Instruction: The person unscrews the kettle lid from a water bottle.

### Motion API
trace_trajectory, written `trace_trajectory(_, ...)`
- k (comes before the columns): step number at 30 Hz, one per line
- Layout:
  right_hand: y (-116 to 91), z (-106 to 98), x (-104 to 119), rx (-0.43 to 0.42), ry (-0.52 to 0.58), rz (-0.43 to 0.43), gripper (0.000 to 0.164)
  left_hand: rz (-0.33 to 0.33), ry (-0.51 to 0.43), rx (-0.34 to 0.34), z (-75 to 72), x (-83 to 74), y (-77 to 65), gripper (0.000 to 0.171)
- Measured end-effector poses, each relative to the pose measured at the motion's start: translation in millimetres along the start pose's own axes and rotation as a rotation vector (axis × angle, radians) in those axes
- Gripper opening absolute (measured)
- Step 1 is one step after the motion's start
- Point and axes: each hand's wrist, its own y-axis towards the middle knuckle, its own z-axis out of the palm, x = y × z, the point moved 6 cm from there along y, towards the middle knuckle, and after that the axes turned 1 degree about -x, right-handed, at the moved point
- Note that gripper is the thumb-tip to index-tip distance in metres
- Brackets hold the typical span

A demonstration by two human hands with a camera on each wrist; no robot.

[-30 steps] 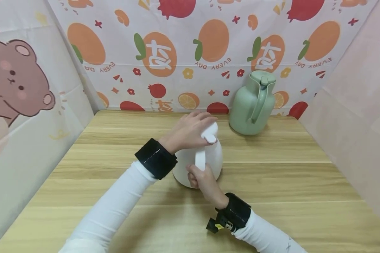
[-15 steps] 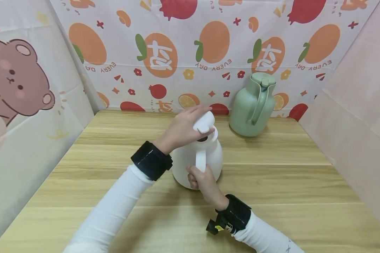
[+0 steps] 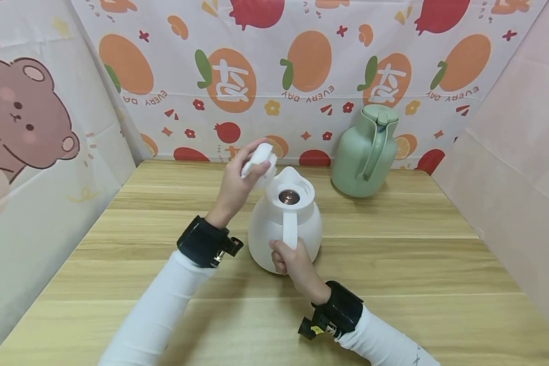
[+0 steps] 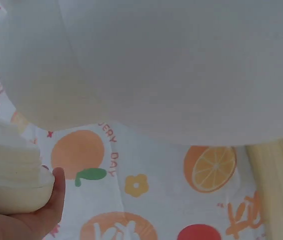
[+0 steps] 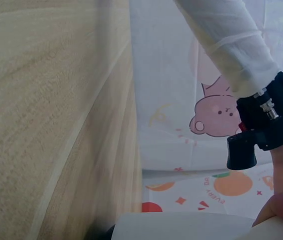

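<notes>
A white thermos jug (image 3: pixel 265 234) stands upright on the wooden table, its round mouth uncovered and a dark reflective inside showing. My right hand (image 3: pixel 299 267) grips the jug's handle (image 3: pixel 290 229) low down, fingers curled round it. Up and left of the mouth, my left hand (image 3: pixel 238 180) holds the white lid (image 3: pixel 258 158), tilted, between thumb and fingers. In the left wrist view, the lid (image 4: pixel 14 175) sits in the hand at the lower left, while the jug's body (image 4: pixel 156 75) fills the top. The right wrist view shows only part of the jug (image 5: pixel 181 227) at the bottom.
A green thermos jug (image 3: pixel 363 152) with its lid on stands at the back right of the table (image 3: pixel 393 264). Fruit-print cloth (image 3: pixel 270 66) hangs behind the table, and a bear-print cloth (image 3: pixel 27 112) covers the left side. A pale sheet (image 3: pixel 521 152) stands at the right.
The left hand has lifted the lid off the white jug and moved it up and left, uncovering the mouth. The right hand stays on the handle.
</notes>
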Motion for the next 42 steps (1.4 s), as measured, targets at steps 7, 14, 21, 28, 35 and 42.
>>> trace_trajectory(7, 0.5, 2.3, 0.2, 0.01, -0.009, 0.001, 0.039, -0.141, -0.287, -0.113, -22.6, 25.3, -13.2, 0.05)
trace_trajectory(14, 0.5, 2.6, 0.6, 0.001, -0.016, 0.005, 0.038, -0.314, -0.491, -0.193, -34.2, 53.6, -34.6, 0.04)
trace_trajectory(21, -0.1, 3.0, 1.9, 0.004, -0.016, 0.005, 0.039, -0.406, -0.866, -0.191, -35.7, 69.7, -49.2, 0.047)
trace_trajectory(28, 0.0, 3.9, 2.5, 0.018, -0.021, -0.002, 0.04, -0.501, -1.267, -0.246, -39.6, 83.2, -61.6, 0.062)
trace_trajectory(35, 0.2, 2.9, 1.8, 0.022, -0.026, -0.002, 0.04, -0.644, -1.382, -0.427, -47.1, 108.0, -74.4, 0.062)
trace_trajectory(42, 2.4, 2.8, 3.4, 0.098, -0.022, 0.017, 0.039, -0.74, -1.462, -0.52, -51.9, 125.5, -84.8, 0.058)
